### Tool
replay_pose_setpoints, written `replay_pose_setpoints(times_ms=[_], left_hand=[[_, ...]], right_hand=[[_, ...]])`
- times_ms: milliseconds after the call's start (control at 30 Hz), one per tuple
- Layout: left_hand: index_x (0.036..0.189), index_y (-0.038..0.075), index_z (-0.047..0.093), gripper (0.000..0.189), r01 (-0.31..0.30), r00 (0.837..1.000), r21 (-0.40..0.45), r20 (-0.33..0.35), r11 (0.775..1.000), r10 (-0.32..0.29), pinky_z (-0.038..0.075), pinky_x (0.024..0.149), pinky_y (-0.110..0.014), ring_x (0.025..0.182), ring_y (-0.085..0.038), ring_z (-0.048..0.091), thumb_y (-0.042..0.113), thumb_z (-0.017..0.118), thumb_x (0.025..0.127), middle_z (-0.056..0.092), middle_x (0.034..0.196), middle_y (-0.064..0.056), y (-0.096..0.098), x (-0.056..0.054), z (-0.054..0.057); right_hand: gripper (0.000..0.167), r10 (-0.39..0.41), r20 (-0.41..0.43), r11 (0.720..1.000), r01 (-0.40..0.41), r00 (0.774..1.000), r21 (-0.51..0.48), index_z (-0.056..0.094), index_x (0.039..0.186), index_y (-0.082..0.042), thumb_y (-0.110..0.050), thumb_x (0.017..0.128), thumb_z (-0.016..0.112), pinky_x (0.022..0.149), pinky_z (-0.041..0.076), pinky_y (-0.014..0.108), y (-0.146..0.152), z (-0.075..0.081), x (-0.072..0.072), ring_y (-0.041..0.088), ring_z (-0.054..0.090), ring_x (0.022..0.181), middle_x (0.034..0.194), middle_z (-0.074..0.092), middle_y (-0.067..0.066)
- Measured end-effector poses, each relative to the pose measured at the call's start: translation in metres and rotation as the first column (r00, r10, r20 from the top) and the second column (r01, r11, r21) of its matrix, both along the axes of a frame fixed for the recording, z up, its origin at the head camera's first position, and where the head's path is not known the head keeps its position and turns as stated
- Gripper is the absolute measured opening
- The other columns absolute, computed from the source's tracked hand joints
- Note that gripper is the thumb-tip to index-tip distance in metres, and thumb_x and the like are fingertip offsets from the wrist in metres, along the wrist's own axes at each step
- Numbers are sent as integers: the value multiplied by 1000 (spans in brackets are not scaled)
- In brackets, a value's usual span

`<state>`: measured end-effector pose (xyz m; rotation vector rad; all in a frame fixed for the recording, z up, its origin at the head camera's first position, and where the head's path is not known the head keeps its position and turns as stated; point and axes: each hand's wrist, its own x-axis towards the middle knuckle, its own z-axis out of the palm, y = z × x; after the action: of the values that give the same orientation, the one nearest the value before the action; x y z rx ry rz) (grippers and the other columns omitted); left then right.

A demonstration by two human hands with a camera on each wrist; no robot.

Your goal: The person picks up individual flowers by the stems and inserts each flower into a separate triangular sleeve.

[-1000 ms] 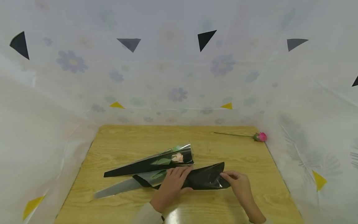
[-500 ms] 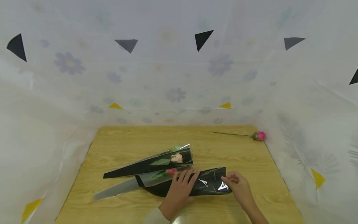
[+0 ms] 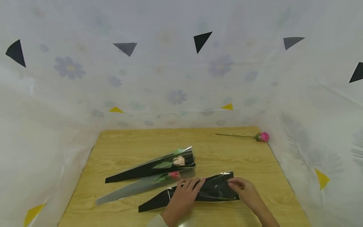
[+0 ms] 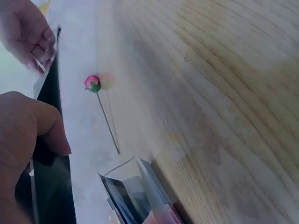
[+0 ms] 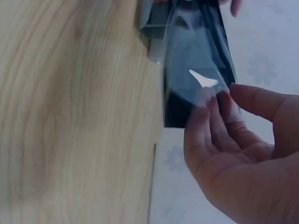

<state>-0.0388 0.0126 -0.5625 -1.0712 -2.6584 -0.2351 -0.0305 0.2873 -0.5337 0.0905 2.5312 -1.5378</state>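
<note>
A black flower sleeve [image 3: 218, 189] with a shiny clear front lies slanted at the table's front, its narrow end to the left. Across its middle, my left hand [image 3: 182, 195] grips it, fingers over the far edge. My right hand [image 3: 248, 192] pinches the wide end at the right. In the right wrist view, the fingers [image 5: 198, 140] are at this end and the thumb is at its side edge. Whether a flower is inside cannot be seen. Behind it lie a peach rose [image 3: 179, 160] in a black sleeve and a red rose [image 3: 174, 174] in a grey one.
A loose pink rose [image 3: 263, 136] with a thin green stem lies at the back right corner of the wooden table [image 3: 141, 138]. White sheeting [image 3: 175, 78] with flower prints and coloured triangles surrounds the table on the left, back and right.
The black sleeve has been drawn toward the front right, away from the grey sleeve. Its narrow end and more of the red rose now show. Both hands have moved with it.
</note>
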Motion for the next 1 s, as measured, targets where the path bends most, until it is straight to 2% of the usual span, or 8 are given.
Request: replay_pose_setpoints(times_ms=[67,167,267,400,567,667,833,1000], left_hand=[[149,22,21,88,-10,999,-2,36,1000,10,40,87,-41,115,-13,45,13,73,78,43,133,4,-2,1,-1],[150,23,15,98,-26,997,-16,72,1000,27,38,89,-42,117,-14,44,21,77,73,41,136,3,-4,1,-3],[151,23,10,112,-33,994,-29,103,999,36,36,92,-43,120,-16,42,35,82,66,38,139,1,-5,0,-5],[150,20,12,117,-31,990,-19,134,999,34,34,94,-44,121,-18,40,50,81,60,37,139,-1,-6,0,-7],[150,17,15,115,-9,986,16,165,1000,6,31,95,-45,120,-17,39,54,78,61,34,141,1,-3,2,-11],[150,17,12,115,13,984,28,178,1000,-17,29,97,-44,120,-16,38,57,76,63,31,143,2,0,4,-11],[150,17,13,115,28,990,29,139,999,-32,29,97,-42,120,-15,39,64,72,64,33,141,3,3,5,-11],[148,16,21,113,31,994,32,101,999,-34,28,97,-43,120,-15,38,66,72,61,36,137,3,4,6,-11]], right_hand=[[33,82,88,978,-63,993,-201,59,107,2,-26,92,57,79,49,30,3,-1,0,21,62,94,104,64,12],[36,227,186,877,-117,956,-467,47,112,9,-23,97,47,85,48,37,6,-5,0,31,60,103,114,59,23],[35,324,224,786,-129,919,-605,45,116,8,-23,100,42,87,46,41,5,-7,0,33,59,106,116,58,24],[35,393,214,720,-155,894,-677,51,118,9,-19,101,39,86,46,41,1,-8,-2,32,60,104,114,60,22],[29,470,217,625,-149,856,-767,56,113,3,-14,101,37,90,42,45,-4,-6,-2,33,55,111,122,56,22],[29,522,241,547,-104,819,-831,54,114,1,-14,102,32,94,37,49,-8,-5,0,37,49,117,127,51,23],[42,650,197,400,-110,734,-910,38,136,6,-15,103,22,100,28,50,-14,-5,0,42,37,125,136,38,29],[52,725,135,336,-177,675,-925,29,141,8,-23,104,11,103,26,47,-17,-7,1,40,33,129,141,31,28]])
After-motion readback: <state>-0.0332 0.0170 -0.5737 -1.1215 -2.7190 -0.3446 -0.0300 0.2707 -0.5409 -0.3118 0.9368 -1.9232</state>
